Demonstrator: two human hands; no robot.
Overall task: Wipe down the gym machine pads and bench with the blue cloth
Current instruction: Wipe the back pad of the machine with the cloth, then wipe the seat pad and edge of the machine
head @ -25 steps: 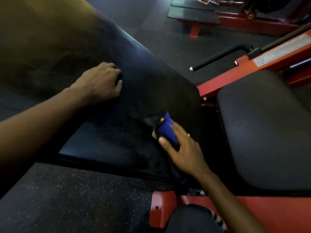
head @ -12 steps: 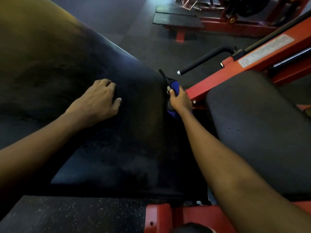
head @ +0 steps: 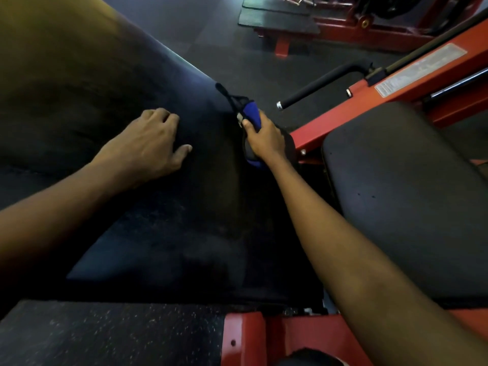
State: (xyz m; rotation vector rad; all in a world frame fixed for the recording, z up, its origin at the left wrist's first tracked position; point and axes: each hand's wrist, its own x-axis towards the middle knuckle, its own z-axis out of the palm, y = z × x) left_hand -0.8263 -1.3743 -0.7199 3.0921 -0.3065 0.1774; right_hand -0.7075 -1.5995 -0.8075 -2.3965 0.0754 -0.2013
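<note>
A large black back pad (head: 132, 233) slopes across the left and middle of the view. My right hand (head: 266, 138) grips the blue cloth (head: 252, 114) and presses it against the pad's far right edge, arm stretched out. A dark strap of the cloth trails up over the pad edge. My left hand (head: 150, 146) rests flat on the pad's upper surface, fingers curled, holding nothing. To the right lies the black seat pad (head: 396, 194) of the same red machine.
The red frame (head: 356, 107) runs diagonally behind the seat with a black foam-covered handle (head: 317, 87) sticking out toward the cloth. Another red machine with black platforms (head: 277, 22) stands on the dark rubber floor at the back. A red base bracket (head: 250, 339) sits below.
My right hand has carried the cloth from the pad's lower right area up along its right edge to the far corner. My left hand stays on the pad.
</note>
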